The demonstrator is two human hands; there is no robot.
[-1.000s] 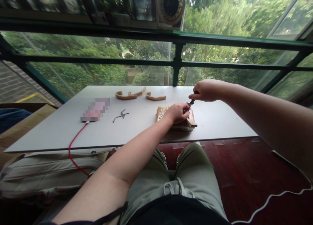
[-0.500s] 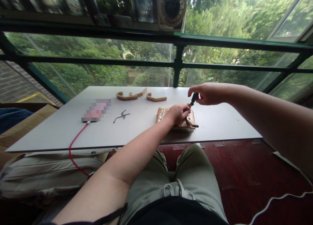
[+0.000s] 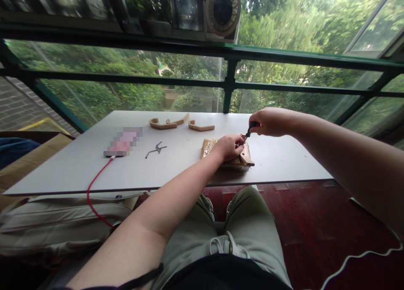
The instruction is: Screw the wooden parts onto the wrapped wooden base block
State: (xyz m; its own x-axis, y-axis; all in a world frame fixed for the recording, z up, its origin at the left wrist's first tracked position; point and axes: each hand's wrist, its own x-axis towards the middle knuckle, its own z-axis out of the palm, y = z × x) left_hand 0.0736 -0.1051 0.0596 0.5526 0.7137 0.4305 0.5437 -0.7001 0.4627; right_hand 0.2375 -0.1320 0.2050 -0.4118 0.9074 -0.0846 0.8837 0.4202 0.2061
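Our left hand point(image 3: 229, 147) clamped the wooden assembly point(image 3: 243, 158) on the worktop point(image 3: 284, 157). Our right hand point(image 3: 268, 121) pinched a black-handled screwdriver point(image 3: 251, 128) at its far corner. Curved wooden pieces point(image 3: 201, 125) and hex keys point(image 3: 157, 148) lay loose, so we judged much was left.

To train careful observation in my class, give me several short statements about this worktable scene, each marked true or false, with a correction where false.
1. The right hand holds a dark-handled tool at the wooden assembly. True.
2. The left hand hangs in the air, touching nothing. False: it holds the wooden assembly down.
3. The small metal keys lie to the right of the wooden assembly. False: they lie to its left.
4. Curved wooden pieces lie near the far edge of the table. True.
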